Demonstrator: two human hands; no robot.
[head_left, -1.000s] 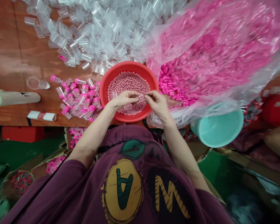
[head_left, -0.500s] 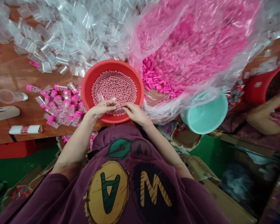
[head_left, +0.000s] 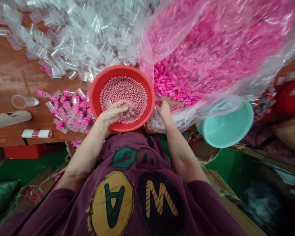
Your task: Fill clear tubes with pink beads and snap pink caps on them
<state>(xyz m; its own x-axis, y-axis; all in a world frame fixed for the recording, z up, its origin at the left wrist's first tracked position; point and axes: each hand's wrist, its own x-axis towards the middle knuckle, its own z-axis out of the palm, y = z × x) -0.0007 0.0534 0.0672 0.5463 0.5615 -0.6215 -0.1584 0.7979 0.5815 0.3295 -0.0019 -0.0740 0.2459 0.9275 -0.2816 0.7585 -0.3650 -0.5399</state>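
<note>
A red bowl [head_left: 98,87] full of small pink beads [head_left: 124,90] sits at the table's near edge. My left hand [head_left: 114,112] is over the bowl's near side, fingers closed on a small clear tube [head_left: 129,107] filled with beads. My right hand [head_left: 163,108] has reached to the right of the bowl, into the pink caps [head_left: 169,87] spilling from a big clear plastic bag [head_left: 211,49]; its fingers are curled among the caps and I cannot see whether they hold one.
Filled tubes with pink caps [head_left: 70,109] lie in a heap left of the bowl. Empty clear tubes [head_left: 76,36] cover the far table. A teal bowl [head_left: 227,126] hangs off the table's right edge. A white cylinder [head_left: 8,118] and clear cup [head_left: 23,101] lie far left.
Both hands were together on a tube over the bowl. Now the right hand has let go and moved right to the pink caps; the left keeps the tube.
</note>
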